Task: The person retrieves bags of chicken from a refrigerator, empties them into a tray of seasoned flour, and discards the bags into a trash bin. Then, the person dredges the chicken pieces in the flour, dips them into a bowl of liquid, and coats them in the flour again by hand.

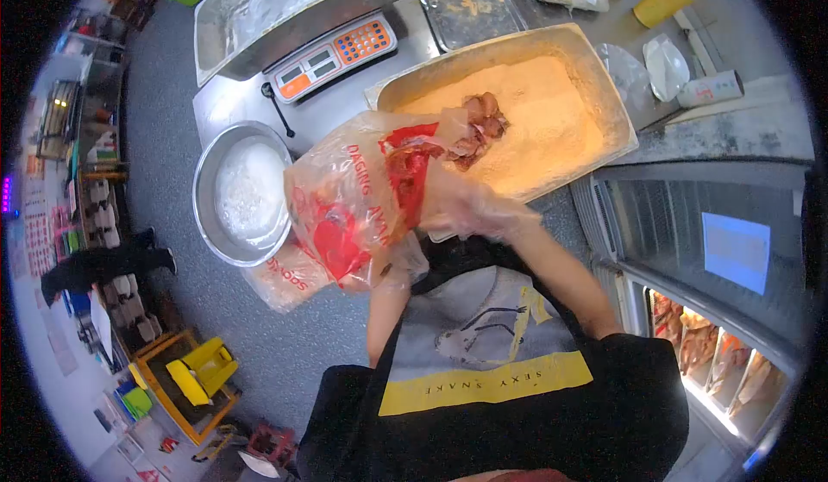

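Note:
A clear plastic bag [345, 197] with red print is tilted over a long metal tub [604, 94]. Dark reddish meat pieces [483, 124] lie at its mouth, over the pale orange powder [543, 111] in the tub. My right hand [479, 206], in a loose clear plastic glove, is closed on the near side of the bag, by its red inner part. My left hand [405, 262], also under clear plastic, holds the bag up from below; the bag hides most of its fingers.
Left of the bag stands a round metal bowl [203, 180] of white powder. Behind are a digital scale [336, 55], a large metal basin [302, 29] and a clear tray [470, 12]. A glass-fronted cabinet [673, 223] is at the right. Further left, a person [108, 262] stands near shelves.

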### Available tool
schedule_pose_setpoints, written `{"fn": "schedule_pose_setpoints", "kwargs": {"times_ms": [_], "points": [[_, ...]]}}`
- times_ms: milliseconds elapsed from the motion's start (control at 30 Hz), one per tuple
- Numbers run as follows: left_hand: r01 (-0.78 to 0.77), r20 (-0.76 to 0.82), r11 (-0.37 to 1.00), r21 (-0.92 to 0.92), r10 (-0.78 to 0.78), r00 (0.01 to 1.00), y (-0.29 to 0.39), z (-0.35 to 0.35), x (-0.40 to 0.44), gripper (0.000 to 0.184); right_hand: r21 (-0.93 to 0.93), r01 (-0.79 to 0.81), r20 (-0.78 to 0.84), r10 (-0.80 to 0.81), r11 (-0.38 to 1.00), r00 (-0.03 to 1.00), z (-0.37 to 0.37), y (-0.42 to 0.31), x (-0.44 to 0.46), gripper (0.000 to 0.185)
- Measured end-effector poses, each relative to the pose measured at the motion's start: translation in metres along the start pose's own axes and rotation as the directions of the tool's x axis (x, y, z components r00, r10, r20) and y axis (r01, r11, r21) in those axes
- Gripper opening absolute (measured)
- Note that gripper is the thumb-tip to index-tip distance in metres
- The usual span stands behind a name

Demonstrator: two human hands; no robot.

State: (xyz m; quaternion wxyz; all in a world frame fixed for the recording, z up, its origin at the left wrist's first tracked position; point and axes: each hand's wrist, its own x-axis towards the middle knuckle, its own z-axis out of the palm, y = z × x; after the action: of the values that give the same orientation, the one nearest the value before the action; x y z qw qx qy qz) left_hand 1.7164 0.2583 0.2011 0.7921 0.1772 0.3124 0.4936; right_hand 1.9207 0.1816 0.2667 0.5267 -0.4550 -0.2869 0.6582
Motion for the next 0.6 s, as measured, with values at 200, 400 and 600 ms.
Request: {"fn": "schedule_pose_setpoints", "kwargs": {"times_ms": [200,400,600], "points": [[0.082,0.049,0.995,0.051,-0.085,0.995,-0.008,0.004,0.015,0.08,-0.155,0.237,-0.498,-0.283,0.959,0.82,-0.032,-0.008,-0.016,0.019],[0.193,0.129,0.977,0.086,-0.203,0.971,-0.039,0.02,0.022,0.08,-0.654,0.0,-0.679,-0.586,0.757,0.441,-0.013,-0.108,-0.064,0.014],[0.34,0.277,0.926,0.166,-0.375,0.885,-0.086,0.054,0.0,0.081,-0.638,0.09,-0.674,-0.611,0.765,0.416,-0.005,-0.14,-0.109,0.019]]}}
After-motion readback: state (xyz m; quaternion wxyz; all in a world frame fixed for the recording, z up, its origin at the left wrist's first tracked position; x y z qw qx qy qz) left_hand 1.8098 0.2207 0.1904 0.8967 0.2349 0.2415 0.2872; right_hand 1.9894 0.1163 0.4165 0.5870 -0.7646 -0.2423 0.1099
